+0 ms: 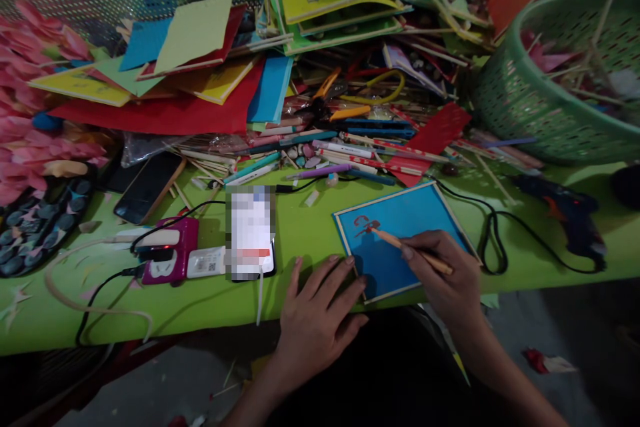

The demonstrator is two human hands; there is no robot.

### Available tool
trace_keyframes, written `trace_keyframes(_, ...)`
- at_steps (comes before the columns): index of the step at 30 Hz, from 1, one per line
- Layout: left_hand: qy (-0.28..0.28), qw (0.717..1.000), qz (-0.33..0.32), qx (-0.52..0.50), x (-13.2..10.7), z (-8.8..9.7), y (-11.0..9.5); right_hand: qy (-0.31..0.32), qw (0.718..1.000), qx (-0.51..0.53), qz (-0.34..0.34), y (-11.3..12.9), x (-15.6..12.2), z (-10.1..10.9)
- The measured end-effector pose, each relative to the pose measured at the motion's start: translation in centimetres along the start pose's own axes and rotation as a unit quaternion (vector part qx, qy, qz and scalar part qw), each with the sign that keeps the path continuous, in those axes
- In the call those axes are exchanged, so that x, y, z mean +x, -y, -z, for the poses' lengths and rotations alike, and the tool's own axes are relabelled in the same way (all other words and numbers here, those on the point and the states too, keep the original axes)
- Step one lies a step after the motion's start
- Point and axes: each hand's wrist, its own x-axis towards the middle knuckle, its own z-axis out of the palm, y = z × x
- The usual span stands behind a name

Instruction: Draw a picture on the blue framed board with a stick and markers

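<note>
A blue card (400, 257) framed with thin pale sticks lies near the table's front edge. My right hand (445, 273) grips a slim orange-brown pen (413, 249), its tip at the reddish-brown marks (367, 223) on the card's upper left. Whether the pen touches the card I cannot tell. My left hand (320, 313) rests with fingers spread at the card's lower left edge, fingertips at the frame. Just left of that hand is a phone (253, 233) with a lit, blurred screen.
A magenta power adapter (173, 250) with cables and a dark phone (150, 187) lie left. Pens, sticks, pliers (327, 90) and coloured cards (200, 33) are heaped behind. A glue gun (565, 213) with a black cord lies right, below a green basket (555, 107).
</note>
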Motion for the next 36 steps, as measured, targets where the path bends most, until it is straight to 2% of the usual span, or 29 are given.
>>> trace_keyframes(36, 0.001, 1.000, 0.006, 0.000, 0.02, 0.12, -0.12, -0.009, 1.000, -0.011, -0.020, 0.41, 0.32, -0.23)
